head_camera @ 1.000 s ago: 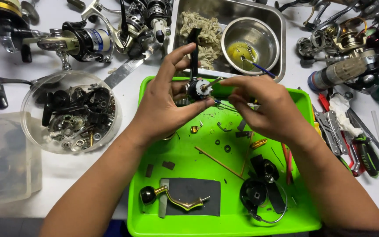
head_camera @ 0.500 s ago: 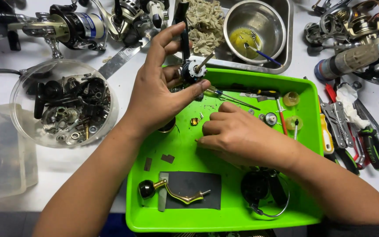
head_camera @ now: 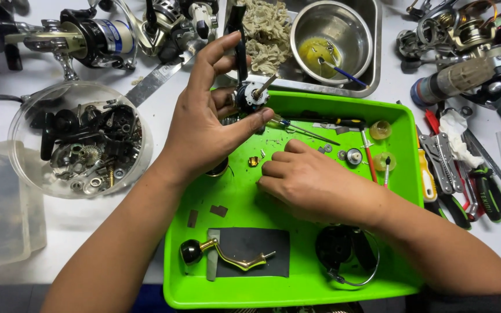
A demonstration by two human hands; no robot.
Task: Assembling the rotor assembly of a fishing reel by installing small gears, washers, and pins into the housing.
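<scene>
Left hand (head_camera: 204,124) holds the reel body (head_camera: 249,95) up over the tray's far edge, at 12 o'clock from my right hand (head_camera: 314,182). Thumb presses it from below, fingers close behind it; index finger stands up straight, free of it.

Surroundings: green tray (head_camera: 297,293) under both hands. At 6 o'clock in the tray, a gold crank handle (head_camera: 224,255) with a black knob lies on a dark mat (head_camera: 256,243). At 5 o'clock, a black spool with wire bail (head_camera: 343,255), partly under my right forearm. At 2 o'clock, a thin screwdriver (head_camera: 305,130), a small round part (head_camera: 354,156) and two clear caps (head_camera: 381,130). A small brass piece (head_camera: 253,162) lies just left of my right knuckles. Beyond the tray at 12 o'clock, a steel bowl (head_camera: 334,35) with yellow grease and a brush, sitting in a steel pan with a rag (head_camera: 268,32). At 9 o'clock, a clear bowl (head_camera: 79,142) full of dark reel parts. Whole reels (head_camera: 88,35) at 10 o'clock; pliers and tools (head_camera: 465,174) at 3 o'clock.

Reel body: dark, compact, with a pale round face and a thin shaft sticking out toward 1 o'clock. A black stem rises from it toward 12 o'clock.

Right hand: palm down, resting on the tray floor, fingers curled under toward the brass piece. Cannot tell whether they pinch anything.
</scene>
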